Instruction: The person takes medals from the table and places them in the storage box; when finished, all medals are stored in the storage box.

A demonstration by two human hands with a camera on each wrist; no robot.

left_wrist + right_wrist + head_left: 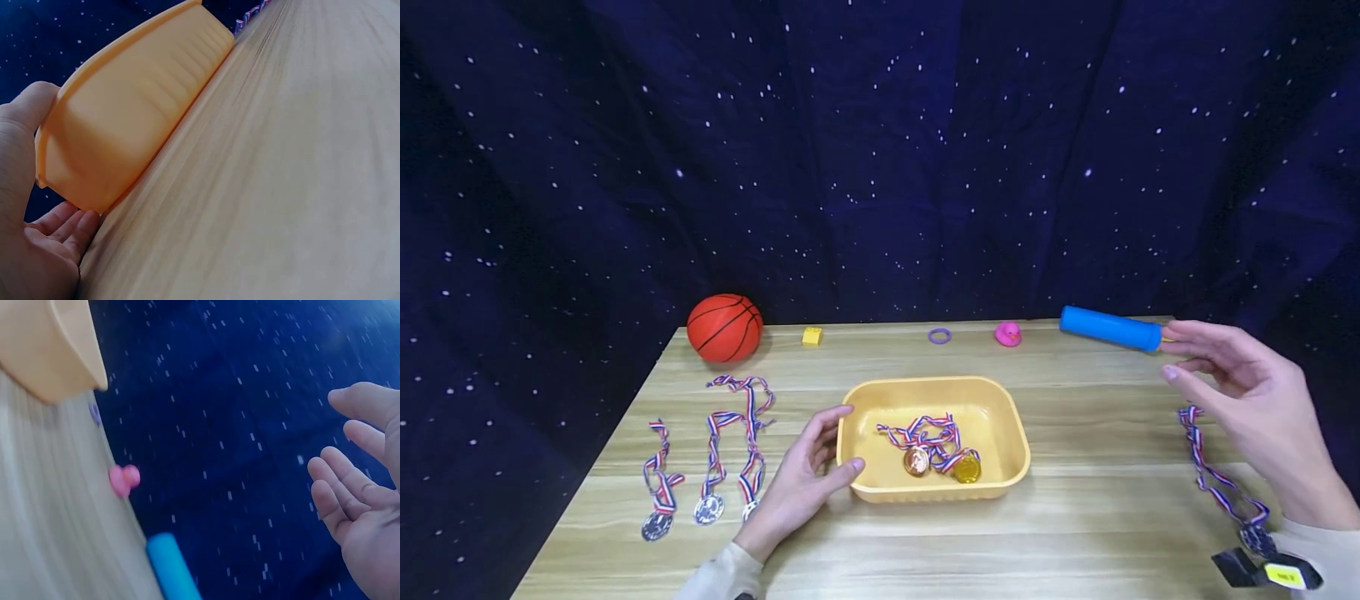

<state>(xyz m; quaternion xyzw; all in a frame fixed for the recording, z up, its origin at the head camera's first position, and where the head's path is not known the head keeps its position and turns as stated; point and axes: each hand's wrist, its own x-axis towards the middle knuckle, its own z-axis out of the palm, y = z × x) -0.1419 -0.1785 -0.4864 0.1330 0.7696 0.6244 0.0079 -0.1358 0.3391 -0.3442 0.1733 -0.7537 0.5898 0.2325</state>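
Tray (936,492) has a coppery medal (916,461) and a gold medal (967,468) in it, left hand (805,475) clamped on its side, right hand (1247,392) just up in the air, fingers (354,475) loosely apart

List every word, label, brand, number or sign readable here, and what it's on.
No text can be read for certain.
Yellow label on the black wrist strap: dark characters, too small and blurred to read.
Copper-coloured medal and gold-coloured medal in the tray: markings too small to make out.
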